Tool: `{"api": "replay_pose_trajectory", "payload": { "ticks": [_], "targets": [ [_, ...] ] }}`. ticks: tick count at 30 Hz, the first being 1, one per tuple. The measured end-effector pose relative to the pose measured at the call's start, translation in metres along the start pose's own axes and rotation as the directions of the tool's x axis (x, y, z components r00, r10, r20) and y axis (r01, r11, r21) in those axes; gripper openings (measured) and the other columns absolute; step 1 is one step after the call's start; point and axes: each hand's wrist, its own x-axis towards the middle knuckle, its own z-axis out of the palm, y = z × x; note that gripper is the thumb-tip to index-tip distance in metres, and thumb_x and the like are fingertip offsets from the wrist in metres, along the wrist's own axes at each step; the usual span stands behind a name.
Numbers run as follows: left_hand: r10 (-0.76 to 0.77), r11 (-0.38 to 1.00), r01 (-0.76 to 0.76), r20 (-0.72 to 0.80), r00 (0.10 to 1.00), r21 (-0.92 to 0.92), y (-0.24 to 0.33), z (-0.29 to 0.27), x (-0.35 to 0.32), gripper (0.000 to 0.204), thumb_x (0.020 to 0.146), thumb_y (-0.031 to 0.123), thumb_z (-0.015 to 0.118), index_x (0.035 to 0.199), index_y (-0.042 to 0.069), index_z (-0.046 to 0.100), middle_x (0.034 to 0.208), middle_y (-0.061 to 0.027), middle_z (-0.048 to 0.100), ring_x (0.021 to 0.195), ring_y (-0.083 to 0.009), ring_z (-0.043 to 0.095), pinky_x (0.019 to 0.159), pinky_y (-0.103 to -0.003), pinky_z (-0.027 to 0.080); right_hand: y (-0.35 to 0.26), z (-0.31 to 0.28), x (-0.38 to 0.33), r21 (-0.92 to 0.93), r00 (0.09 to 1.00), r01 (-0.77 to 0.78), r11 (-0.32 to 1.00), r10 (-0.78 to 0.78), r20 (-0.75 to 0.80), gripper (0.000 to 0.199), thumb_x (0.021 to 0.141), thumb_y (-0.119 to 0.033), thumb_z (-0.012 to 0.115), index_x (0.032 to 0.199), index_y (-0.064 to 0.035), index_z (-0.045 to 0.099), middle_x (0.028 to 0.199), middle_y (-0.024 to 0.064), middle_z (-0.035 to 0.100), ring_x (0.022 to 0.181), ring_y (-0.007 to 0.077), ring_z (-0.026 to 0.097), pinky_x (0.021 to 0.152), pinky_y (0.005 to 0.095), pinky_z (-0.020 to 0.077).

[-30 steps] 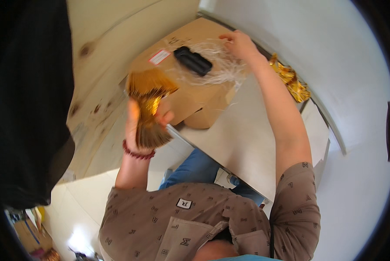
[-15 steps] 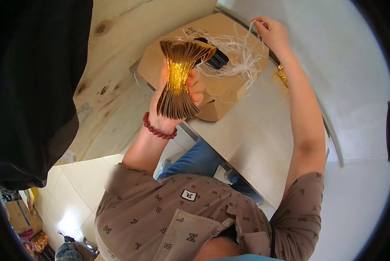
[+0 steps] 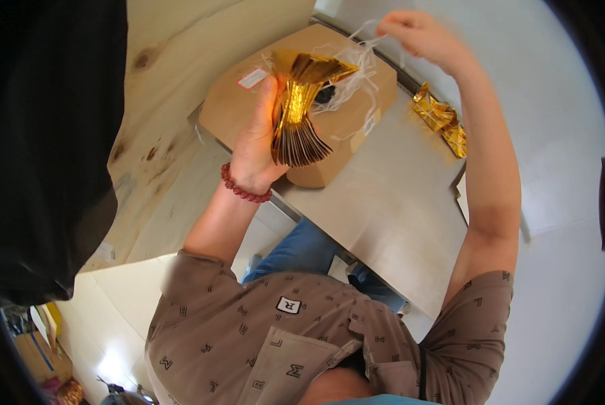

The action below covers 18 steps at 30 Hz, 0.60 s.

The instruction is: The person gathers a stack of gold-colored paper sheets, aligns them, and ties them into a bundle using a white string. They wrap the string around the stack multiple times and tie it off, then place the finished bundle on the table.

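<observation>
I find the left hand [image 3: 254,145] clasping the gold bundle [image 3: 297,101] at the frame's upper centre, its far fingers hidden behind it. Against half a second ago, the right hand [image 3: 424,40], fingertips pinched on white strands [image 3: 362,64] toward the upper right, has more of the tangle off the cardboard [image 3: 231,111]; I judge strand separation is advancing, the bundle merely held.

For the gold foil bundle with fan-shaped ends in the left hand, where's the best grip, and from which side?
Probably around the narrow middle of the gold foil bundle with fan-shaped ends, from the person's left, where the left hand is: the waist looks gathered, while both ends flare into thin layers.
</observation>
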Motion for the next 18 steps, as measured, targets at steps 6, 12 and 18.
{"api": "replay_pose_trajectory", "payload": {
  "ticks": [6,12,18],
  "targets": [
    [-0.076,0.961,0.159,0.335,0.939,-0.226,0.006,0.025,0.046,0.041,0.105,0.049,0.054,0.121,0.014,0.063,0.101,-0.0018,0.064,0.115,-0.0301,0.062,0.112,-0.068,0.038,-0.013,0.003,-0.020,0.076,0.994,0.105,0.992,-0.106,0.012,0.029,0.101,-0.032,0.058,0.100,-0.0090,0.074,0.074,-0.0089,0.053,0.066,0.0046,0.038,0.060,0.0243,0.0331],
    [0.089,0.982,-0.065,0.135,0.987,-0.176,0.003,0.048,0.112,0.041,0.106,0.043,0.053,0.127,0.008,0.061,0.116,-0.0083,0.067,0.117,-0.0306,0.062,0.108,-0.060,0.048,-0.015,0.019,-0.049,-0.025,0.990,0.108,0.994,-0.105,0.097,0.027,0.101,-0.026,0.056,0.091,-0.0042,0.067,0.070,-0.0047,0.050,0.069,0.0077,0.043,0.063,0.0268,0.0358],
    [0.153,0.981,-0.157,-0.044,0.987,-0.112,0.003,0.009,0.160,0.037,0.107,0.037,0.055,0.126,0.007,0.061,0.114,-0.0082,0.068,0.107,-0.0279,0.066,0.101,-0.050,0.054,0.005,-0.002,-0.133,0.108,0.992,0.030,0.994,-0.016,-0.123,0.023,0.099,-0.022,0.057,0.085,-0.0052,0.064,0.069,-0.0043,0.046,0.068,0.0078,0.041,0.061,0.0275,0.0343]
  ]
}}
